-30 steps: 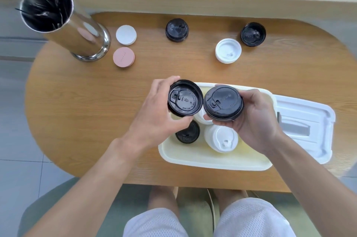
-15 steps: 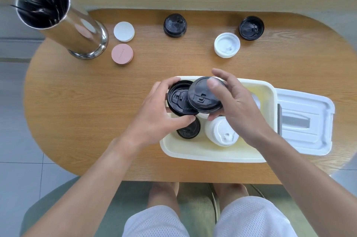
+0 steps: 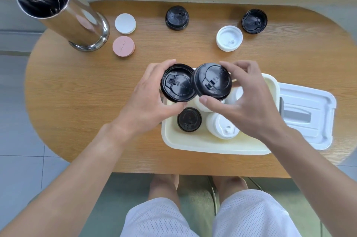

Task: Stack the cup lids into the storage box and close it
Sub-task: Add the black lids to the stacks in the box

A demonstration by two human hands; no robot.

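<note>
— What's in your hands, starting from the left?

— My left hand (image 3: pixel 146 101) grips a black lid (image 3: pixel 176 84) by its rim, fingers curled round the far edge and thumb on the near edge. It faces me underside up, so I see the hollow ring and moulded lettering. My right hand (image 3: pixel 249 105) pinches a second black lid (image 3: pixel 211 81) between thumb and fingertips; it is dome side up, glossy, with a small sip tab. Its left edge overlaps the first lid.

— And the box?

— Both lids hang over the far left corner of the cream storage box (image 3: pixel 212 146). Inside lie a smaller black lid (image 3: pixel 189 122) and a white lid (image 3: pixel 222 127) beside it; more white lids show under my hands. The white box cover (image 3: pixel 307 115) lies flat, touching the box's right side.

— Anything still loose?

— On the wooden table (image 3: pixel 77 92), a black lid (image 3: pixel 176 17), a white lid (image 3: pixel 229 38) and another black lid (image 3: pixel 254 21) along the far edge.
</note>
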